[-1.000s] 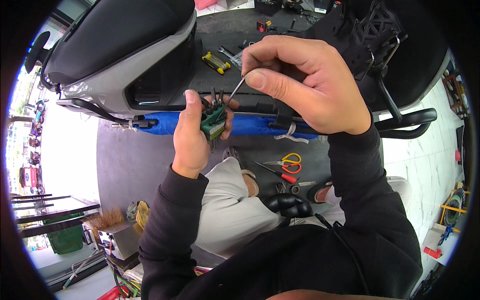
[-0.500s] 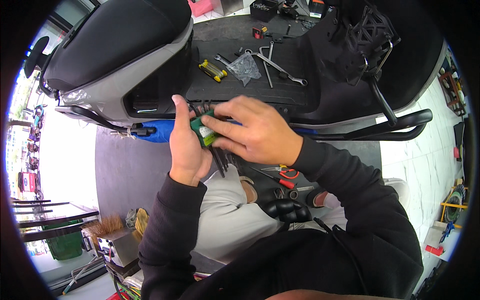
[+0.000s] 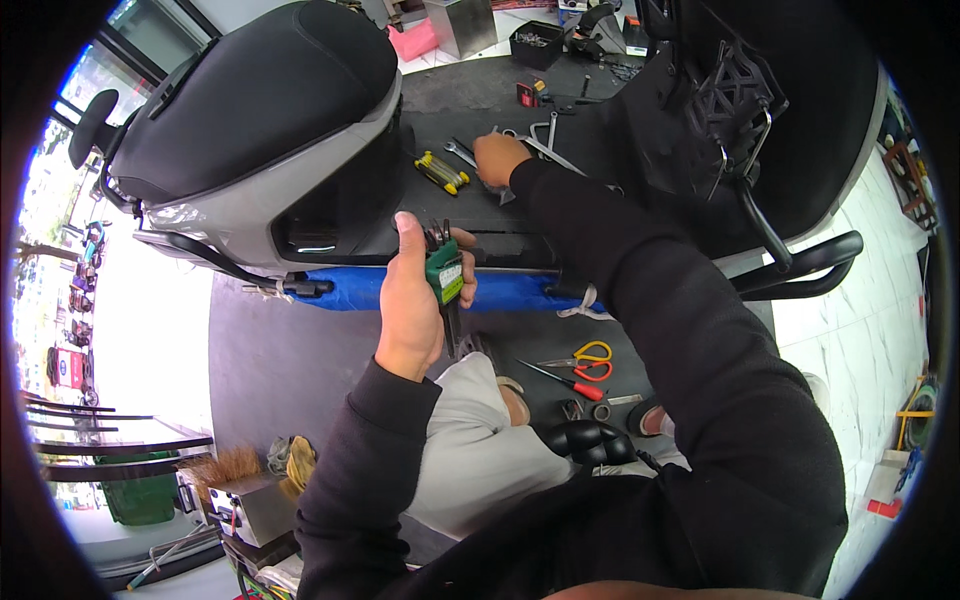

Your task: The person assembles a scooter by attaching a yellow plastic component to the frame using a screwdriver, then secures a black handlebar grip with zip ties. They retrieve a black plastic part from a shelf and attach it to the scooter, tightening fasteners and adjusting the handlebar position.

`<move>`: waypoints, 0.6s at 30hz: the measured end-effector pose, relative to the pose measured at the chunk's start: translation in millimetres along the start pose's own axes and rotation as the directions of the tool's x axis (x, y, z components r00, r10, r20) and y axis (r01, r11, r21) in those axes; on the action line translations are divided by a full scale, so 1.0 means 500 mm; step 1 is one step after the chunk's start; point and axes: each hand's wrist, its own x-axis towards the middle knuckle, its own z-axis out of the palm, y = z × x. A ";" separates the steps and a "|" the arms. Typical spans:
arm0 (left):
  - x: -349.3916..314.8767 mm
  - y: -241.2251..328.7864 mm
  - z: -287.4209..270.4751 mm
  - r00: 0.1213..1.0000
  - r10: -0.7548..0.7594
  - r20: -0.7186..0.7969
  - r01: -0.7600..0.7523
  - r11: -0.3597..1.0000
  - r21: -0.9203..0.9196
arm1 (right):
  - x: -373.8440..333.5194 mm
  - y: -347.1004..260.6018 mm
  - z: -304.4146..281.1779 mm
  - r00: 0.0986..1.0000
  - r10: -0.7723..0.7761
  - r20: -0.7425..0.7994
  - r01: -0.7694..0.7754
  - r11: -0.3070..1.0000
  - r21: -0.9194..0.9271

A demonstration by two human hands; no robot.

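Note:
In my left hand is a green hex key set with a pale label and black keys sticking out at both ends. The fingers wrap round it, thumb pointing up. My right hand reaches over the scooter's black footboard, its fingers curled. It covers most of a clear plastic bag, whose lower edge shows under it. Whatever its fingertips grip is hidden. A wrench lies just left of this hand. Further left is a yellow folding key set. Behind and right of the hand lie more wrenches.
The scooter's seat rises on the left, and a blue-wrapped side bar runs in front. On the floor lie scissors, a red-handled screwdriver and a metal ring. A black bin of small parts stands behind.
My right hand has left the green hex key set and moved forward and right onto the footboard, over the plastic bag. My left hand keeps the set. The view has shifted slightly.

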 end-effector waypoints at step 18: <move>0.012 0.001 -0.005 0.999 0.013 0.029 -0.010 0.994 -0.111 | -0.126 -0.016 -0.182 0.871 0.185 -0.455 0.198 0.715 0.671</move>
